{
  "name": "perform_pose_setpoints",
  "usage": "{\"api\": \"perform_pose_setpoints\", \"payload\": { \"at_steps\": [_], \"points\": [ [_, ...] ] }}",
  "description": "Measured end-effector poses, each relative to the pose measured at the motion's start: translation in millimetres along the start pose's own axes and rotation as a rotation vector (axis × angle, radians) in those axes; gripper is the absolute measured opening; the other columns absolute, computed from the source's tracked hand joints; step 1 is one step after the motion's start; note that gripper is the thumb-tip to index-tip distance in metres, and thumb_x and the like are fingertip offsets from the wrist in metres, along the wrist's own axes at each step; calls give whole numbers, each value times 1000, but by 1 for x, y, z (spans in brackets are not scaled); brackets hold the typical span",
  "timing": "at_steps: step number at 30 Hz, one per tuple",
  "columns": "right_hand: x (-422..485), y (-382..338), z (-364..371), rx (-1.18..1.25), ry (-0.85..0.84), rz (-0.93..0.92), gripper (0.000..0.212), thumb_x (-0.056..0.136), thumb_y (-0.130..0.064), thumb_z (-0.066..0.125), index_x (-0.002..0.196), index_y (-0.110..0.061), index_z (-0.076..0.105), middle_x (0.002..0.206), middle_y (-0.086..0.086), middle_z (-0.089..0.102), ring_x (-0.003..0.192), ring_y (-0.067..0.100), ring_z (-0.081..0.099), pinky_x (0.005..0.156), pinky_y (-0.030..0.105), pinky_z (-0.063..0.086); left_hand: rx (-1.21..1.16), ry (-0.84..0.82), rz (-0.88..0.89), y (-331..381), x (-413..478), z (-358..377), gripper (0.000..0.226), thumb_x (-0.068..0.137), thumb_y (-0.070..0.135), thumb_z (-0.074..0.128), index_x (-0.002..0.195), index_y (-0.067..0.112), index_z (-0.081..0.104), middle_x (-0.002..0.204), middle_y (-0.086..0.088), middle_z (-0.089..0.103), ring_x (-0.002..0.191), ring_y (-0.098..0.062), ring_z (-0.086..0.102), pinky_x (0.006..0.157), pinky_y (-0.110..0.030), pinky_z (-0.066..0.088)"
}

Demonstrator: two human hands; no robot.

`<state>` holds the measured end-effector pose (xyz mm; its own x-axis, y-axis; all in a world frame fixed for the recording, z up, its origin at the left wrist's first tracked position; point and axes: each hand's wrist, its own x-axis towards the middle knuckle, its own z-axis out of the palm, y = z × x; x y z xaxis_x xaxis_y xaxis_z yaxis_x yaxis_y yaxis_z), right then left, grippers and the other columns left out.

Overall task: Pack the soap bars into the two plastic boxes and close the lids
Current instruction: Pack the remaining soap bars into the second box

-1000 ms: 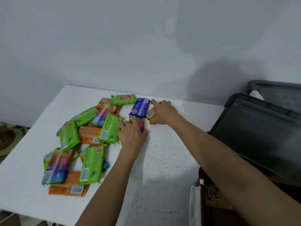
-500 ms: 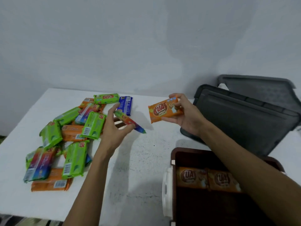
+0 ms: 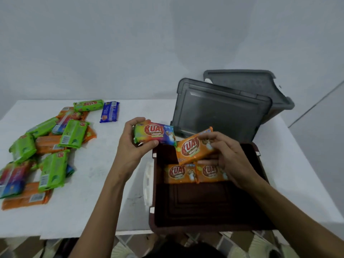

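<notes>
Head view, looking down on white table (image 3: pixel 104 207): both hands lifted off the heap since a second ago and brought across to the brown box (image 3: pixel 208 207). Left hand (image 3: pixel 130 146) curled round the end of a multicoloured soap bar (image 3: pixel 155 134), thumb under and fingers over, held just past the box's far left corner. Right hand (image 3: pixel 227 155) pinching an orange soap bar (image 3: pixel 195 146) between thumb and fingertips, tilted, hanging over the box just above two orange bars (image 3: pixel 197 173) already lying side by side inside. Loose pile of soap bars (image 3: pixel 50 148) left on the table's left side, a blue bar (image 3: pixel 109 111) apart from it. Grey lid (image 3: pixel 221 112) propped behind; second grey piece (image 3: pixel 247 84) farther back. Likely meaning: pickup finished, placing about to begin; most of the packing yet to do, lids not closed.
</notes>
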<state>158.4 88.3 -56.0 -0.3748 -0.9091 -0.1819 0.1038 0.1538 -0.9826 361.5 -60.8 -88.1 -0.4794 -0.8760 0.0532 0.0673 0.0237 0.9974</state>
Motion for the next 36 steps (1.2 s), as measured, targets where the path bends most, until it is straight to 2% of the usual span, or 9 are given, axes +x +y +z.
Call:
{"api": "perform_pose_setpoints", "payload": {
  "at_steps": [4,10,12,16,21,24,28,32,36],
  "points": [
    [-14,14,-3,-172,-93,56,43,97,3,36,111,-21,69,116,1,63,99,18,69,73,34,60,25,17,-33,-11,-8,10,62,78,3,75,128,25,48,127,1,58,111,-18,62,77,-23,56],
    [-10,45,5,-206,-325,195,41,97,3,49,133,-15,51,127,12,58,114,18,62,87,28,57,49,31,-46,-11,-12,12,60,80,6,75,126,30,46,125,2,56,111,-17,60,77,-22,56],
    [-3,57,4,-330,-346,190,40,97,-3,51,134,-20,49,124,11,60,107,16,66,86,30,58,62,26,-53,-10,-13,13,60,80,6,74,127,31,46,122,6,56,109,-15,60,76,-21,56],
    [7,75,0,-830,-268,57,39,98,-16,53,135,-26,47,107,10,62,77,15,72,71,23,59,101,4,-58,-8,-14,14,61,80,7,74,127,32,45,123,9,53,112,-16,58,76,-20,56],
    [9,69,1,-1165,-220,-200,27,96,-26,56,123,-23,54,98,2,67,87,18,67,70,28,51,152,-16,-32,-3,-16,15,62,79,8,76,128,31,44,123,10,53,112,-14,58,75,-18,55],
    [8,48,-1,-824,-59,-289,17,98,-25,54,114,-20,56,79,-8,64,67,4,65,57,20,52,149,-36,-14,6,-23,20,63,77,11,77,127,29,45,123,10,54,109,-9,60,73,-16,54],
    [-4,16,-3,201,-126,7,29,94,-19,56,122,-22,56,118,6,61,102,26,69,75,42,60,145,-172,24,15,-37,42,63,74,18,78,127,28,45,123,8,57,107,-5,61,76,-20,55],
    [-19,11,-24,138,-63,37,23,90,-14,60,112,-12,65,121,10,62,112,24,65,79,45,61,599,-338,146,10,-37,52,66,78,45,75,133,41,38,133,13,51,120,-6,51,96,-31,51],
    [-33,15,-53,-177,79,47,16,93,-13,60,107,-18,67,118,6,63,100,21,69,71,35,61,868,-239,267,-4,-32,39,61,81,61,58,137,39,43,149,9,39,136,-10,32,109,-34,31]
  ]
}}
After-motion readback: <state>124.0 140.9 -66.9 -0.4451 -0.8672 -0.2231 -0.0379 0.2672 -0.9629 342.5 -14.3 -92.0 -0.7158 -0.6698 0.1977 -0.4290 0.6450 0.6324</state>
